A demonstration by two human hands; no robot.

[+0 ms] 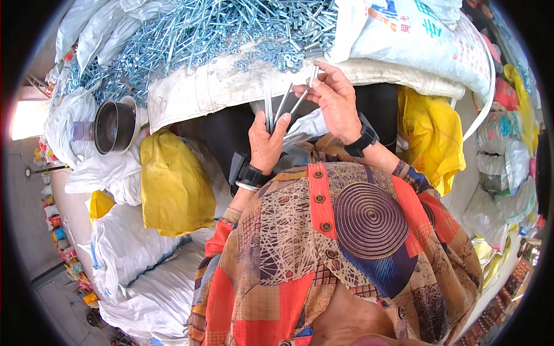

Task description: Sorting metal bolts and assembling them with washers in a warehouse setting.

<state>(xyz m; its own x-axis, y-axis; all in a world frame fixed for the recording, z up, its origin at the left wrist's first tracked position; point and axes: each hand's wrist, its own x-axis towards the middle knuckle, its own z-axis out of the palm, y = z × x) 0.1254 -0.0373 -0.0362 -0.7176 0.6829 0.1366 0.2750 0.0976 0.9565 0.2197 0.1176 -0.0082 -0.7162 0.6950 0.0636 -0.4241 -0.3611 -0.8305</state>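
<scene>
Several long, slim metal bolts [269,109] fan upward out of my left hand [265,144], its fingers closed round their lower ends. My right hand [337,106] is raised beside it, pinching a short shiny metal sleeve [314,75] between thumb and fingers. Whether a bolt runs inside that sleeve is too small to tell. The tip of one bolt in my left hand comes close to the right fingertips. Just beyond both hands lies a large heap of loose bolts [179,43], with small nuts and washers [283,60] at its near edge and metal sleeves [316,27] at its right.
The heap rests on a padded whitish cloth edge [231,86] in front of me. At the right stands a full white printed sack [415,46]. A dark metal bowl [114,127] is at the left. Yellow bags [173,184] hang or lie on both sides, with white sacks [133,248] lower left.
</scene>
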